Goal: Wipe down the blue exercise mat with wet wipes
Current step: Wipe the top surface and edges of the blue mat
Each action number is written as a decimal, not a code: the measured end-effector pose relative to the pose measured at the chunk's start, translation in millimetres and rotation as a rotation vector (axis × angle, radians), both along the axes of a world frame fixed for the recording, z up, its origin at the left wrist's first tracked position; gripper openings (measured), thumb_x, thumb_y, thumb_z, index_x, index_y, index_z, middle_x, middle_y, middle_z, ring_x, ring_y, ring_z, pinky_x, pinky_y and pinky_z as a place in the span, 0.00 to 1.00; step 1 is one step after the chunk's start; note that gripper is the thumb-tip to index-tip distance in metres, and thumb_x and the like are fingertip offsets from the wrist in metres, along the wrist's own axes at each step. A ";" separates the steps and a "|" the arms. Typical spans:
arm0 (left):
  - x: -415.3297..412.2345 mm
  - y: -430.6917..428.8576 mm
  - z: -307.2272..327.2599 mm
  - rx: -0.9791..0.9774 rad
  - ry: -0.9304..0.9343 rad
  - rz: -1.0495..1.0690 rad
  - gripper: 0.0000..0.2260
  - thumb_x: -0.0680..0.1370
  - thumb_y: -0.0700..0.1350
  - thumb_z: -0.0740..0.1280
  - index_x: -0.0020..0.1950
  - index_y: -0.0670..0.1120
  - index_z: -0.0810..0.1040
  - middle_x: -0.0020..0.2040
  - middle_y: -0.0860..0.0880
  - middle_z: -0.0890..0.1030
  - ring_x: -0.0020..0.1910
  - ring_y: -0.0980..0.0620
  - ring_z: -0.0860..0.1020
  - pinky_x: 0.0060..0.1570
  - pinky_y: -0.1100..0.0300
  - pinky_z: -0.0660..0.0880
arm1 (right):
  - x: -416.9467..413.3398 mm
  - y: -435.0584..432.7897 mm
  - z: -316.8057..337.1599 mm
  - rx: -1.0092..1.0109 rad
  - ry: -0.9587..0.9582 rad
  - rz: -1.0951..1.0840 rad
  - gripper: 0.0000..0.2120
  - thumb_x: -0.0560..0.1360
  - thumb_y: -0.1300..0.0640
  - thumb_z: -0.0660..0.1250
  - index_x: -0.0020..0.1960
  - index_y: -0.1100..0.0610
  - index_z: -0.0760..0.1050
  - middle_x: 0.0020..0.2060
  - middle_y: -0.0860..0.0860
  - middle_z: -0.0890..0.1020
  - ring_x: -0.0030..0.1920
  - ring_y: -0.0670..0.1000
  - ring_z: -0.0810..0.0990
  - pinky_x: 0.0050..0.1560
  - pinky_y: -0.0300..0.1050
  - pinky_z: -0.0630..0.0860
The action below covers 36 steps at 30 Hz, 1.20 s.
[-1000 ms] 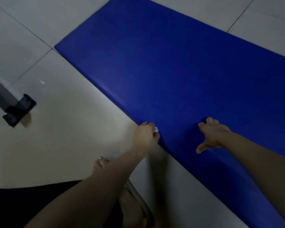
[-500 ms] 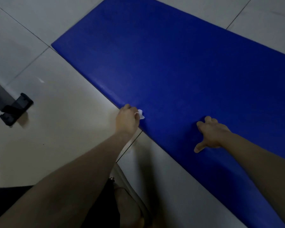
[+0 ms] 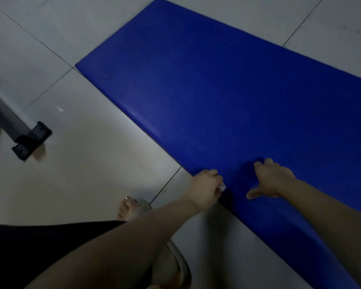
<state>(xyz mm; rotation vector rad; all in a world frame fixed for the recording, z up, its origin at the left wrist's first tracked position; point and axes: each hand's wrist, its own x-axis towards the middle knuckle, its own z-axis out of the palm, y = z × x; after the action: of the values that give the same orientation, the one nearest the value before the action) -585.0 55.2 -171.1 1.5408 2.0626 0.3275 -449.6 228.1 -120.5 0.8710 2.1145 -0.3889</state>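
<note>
Two bare hands work at the near long edge of a blue exercise mat point(image 3: 217, 90), which lies flat on a pale tiled floor point(image 3: 81, 174) and runs diagonally from the upper middle of the view down to the lower right corner. The left hand point(image 3: 206, 187) sits right on the mat's edge, where blue meets tile, its fingers curled tight around a small white wet wipe point(image 3: 223, 187); only a crumpled corner of the wipe shows past the knuckles, touching the mat's surface. Just beside it, further onto the mat, the right hand point(image 3: 273, 180) rests palm down with nothing in it, its thumb stretched back toward the person and its fingers bent slightly at the tips against the blue surface. Both forearms reach in from the bottom of the frame. Dark grout lines cross the tiles, one of them meeting the mat's edge close to the left hand. On the floor below the left forearm, the toes of a bare foot point(image 3: 124, 207) poke out of a light-coloured sandal point(image 3: 142, 207), and a dark garment point(image 3: 29, 247) fills the lower left corner. Well apart from the mat, at the left edge, a grey metal leg point(image 3: 8, 119) ends in a black foot piece point(image 3: 31, 140) resting on the tiles.
</note>
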 end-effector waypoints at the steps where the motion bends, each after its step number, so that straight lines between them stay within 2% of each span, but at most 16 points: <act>1: -14.1 1.9 3.1 -0.014 0.057 -0.029 0.06 0.79 0.44 0.65 0.50 0.44 0.81 0.50 0.46 0.78 0.50 0.46 0.76 0.51 0.48 0.75 | 10.9 -5.8 0.6 -0.006 -0.055 -0.022 0.48 0.62 0.28 0.75 0.70 0.55 0.63 0.64 0.54 0.66 0.57 0.54 0.74 0.51 0.49 0.78; 3: -50.7 5.9 4.7 -0.046 0.155 0.078 0.07 0.80 0.45 0.66 0.51 0.43 0.81 0.51 0.45 0.78 0.50 0.45 0.77 0.51 0.50 0.75 | 35.7 -17.6 -1.7 -0.008 -0.142 -0.068 0.51 0.61 0.28 0.76 0.71 0.56 0.62 0.65 0.55 0.66 0.51 0.52 0.76 0.46 0.46 0.77; 5: -90.1 12.3 4.7 -0.070 0.246 0.326 0.08 0.82 0.47 0.65 0.52 0.44 0.80 0.50 0.46 0.79 0.47 0.48 0.78 0.49 0.55 0.75 | 52.8 -22.7 -5.9 -0.002 -0.144 -0.098 0.56 0.60 0.27 0.75 0.75 0.56 0.58 0.67 0.55 0.65 0.52 0.52 0.77 0.42 0.44 0.76; 7: -115.0 17.2 5.0 -0.116 0.275 0.563 0.12 0.83 0.51 0.63 0.50 0.44 0.78 0.45 0.46 0.78 0.44 0.48 0.77 0.44 0.58 0.71 | 57.3 -22.2 -9.1 -0.008 -0.099 -0.112 0.59 0.59 0.27 0.76 0.77 0.56 0.55 0.68 0.55 0.64 0.58 0.53 0.76 0.45 0.45 0.78; 9: -112.9 22.3 5.5 -0.130 0.235 0.660 0.13 0.83 0.53 0.62 0.48 0.44 0.76 0.41 0.48 0.76 0.41 0.49 0.77 0.42 0.59 0.70 | 56.4 -20.4 -9.6 -0.016 -0.079 -0.121 0.60 0.57 0.26 0.76 0.77 0.56 0.56 0.68 0.55 0.65 0.59 0.53 0.76 0.47 0.46 0.79; 13: -63.7 21.6 4.7 -0.100 0.062 0.653 0.10 0.82 0.51 0.66 0.44 0.46 0.76 0.40 0.51 0.78 0.38 0.53 0.78 0.41 0.60 0.73 | 55.6 -17.0 -11.2 -0.035 -0.077 -0.128 0.60 0.56 0.26 0.77 0.76 0.56 0.58 0.66 0.55 0.66 0.55 0.52 0.77 0.45 0.45 0.78; 16: -15.3 17.9 2.5 -0.078 -0.083 0.524 0.10 0.81 0.50 0.67 0.44 0.46 0.78 0.42 0.51 0.81 0.38 0.57 0.78 0.44 0.58 0.79 | 58.2 -15.9 -11.6 -0.042 -0.076 -0.122 0.58 0.56 0.27 0.77 0.74 0.55 0.60 0.65 0.54 0.67 0.55 0.53 0.77 0.47 0.46 0.79; 21: 58.3 12.5 5.1 -0.089 -0.155 0.174 0.07 0.81 0.49 0.66 0.45 0.48 0.78 0.48 0.50 0.82 0.46 0.54 0.79 0.49 0.53 0.78 | 58.6 -13.4 -10.4 -0.054 -0.053 -0.121 0.54 0.56 0.29 0.79 0.72 0.55 0.63 0.64 0.55 0.68 0.53 0.53 0.76 0.45 0.47 0.77; 24: 44.6 8.3 5.8 -0.099 -0.074 0.024 0.06 0.80 0.48 0.65 0.47 0.47 0.78 0.49 0.49 0.80 0.46 0.50 0.79 0.47 0.51 0.77 | 57.5 -13.1 -9.0 -0.065 -0.056 -0.129 0.53 0.56 0.30 0.79 0.71 0.54 0.63 0.64 0.55 0.68 0.54 0.54 0.76 0.46 0.47 0.77; 27: -9.5 4.2 5.8 -0.092 -0.004 0.129 0.06 0.79 0.47 0.66 0.44 0.47 0.77 0.45 0.49 0.80 0.43 0.48 0.79 0.42 0.53 0.75 | 54.4 -12.6 -9.9 -0.063 -0.067 -0.135 0.52 0.57 0.31 0.80 0.70 0.55 0.64 0.63 0.54 0.69 0.53 0.54 0.76 0.46 0.48 0.77; 30: -72.7 3.8 2.7 -0.120 0.143 0.377 0.12 0.82 0.51 0.65 0.40 0.51 0.72 0.36 0.53 0.75 0.36 0.54 0.77 0.33 0.61 0.67 | 52.2 -12.1 -10.7 -0.057 -0.076 -0.128 0.49 0.57 0.31 0.80 0.68 0.56 0.66 0.60 0.54 0.70 0.50 0.53 0.76 0.43 0.47 0.76; 32: -96.7 6.3 1.9 -0.138 0.189 0.544 0.14 0.82 0.53 0.63 0.38 0.49 0.72 0.33 0.52 0.76 0.35 0.52 0.78 0.31 0.62 0.66 | 51.1 -12.8 -10.1 -0.049 -0.079 -0.122 0.48 0.57 0.32 0.80 0.66 0.56 0.67 0.59 0.54 0.70 0.48 0.53 0.76 0.42 0.46 0.76; 34: -95.2 11.6 2.7 -0.138 0.127 0.647 0.15 0.82 0.53 0.64 0.38 0.48 0.74 0.33 0.50 0.77 0.36 0.50 0.80 0.30 0.62 0.68 | 50.3 -12.9 -10.2 -0.045 -0.085 -0.121 0.47 0.58 0.32 0.80 0.65 0.56 0.68 0.59 0.54 0.70 0.48 0.52 0.76 0.42 0.46 0.76; 36: -72.1 17.3 5.9 -0.165 -0.014 0.693 0.13 0.81 0.52 0.67 0.40 0.47 0.77 0.35 0.49 0.80 0.38 0.51 0.81 0.34 0.61 0.72 | 50.3 -12.6 -9.5 -0.042 -0.078 -0.115 0.45 0.57 0.31 0.80 0.64 0.56 0.69 0.57 0.54 0.71 0.48 0.52 0.75 0.42 0.46 0.75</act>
<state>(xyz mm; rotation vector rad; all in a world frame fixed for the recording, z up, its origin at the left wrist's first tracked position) -657.1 72.5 -165.2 0.6863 2.4854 0.3990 -399.3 215.6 -130.1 0.9705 1.9836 -0.4500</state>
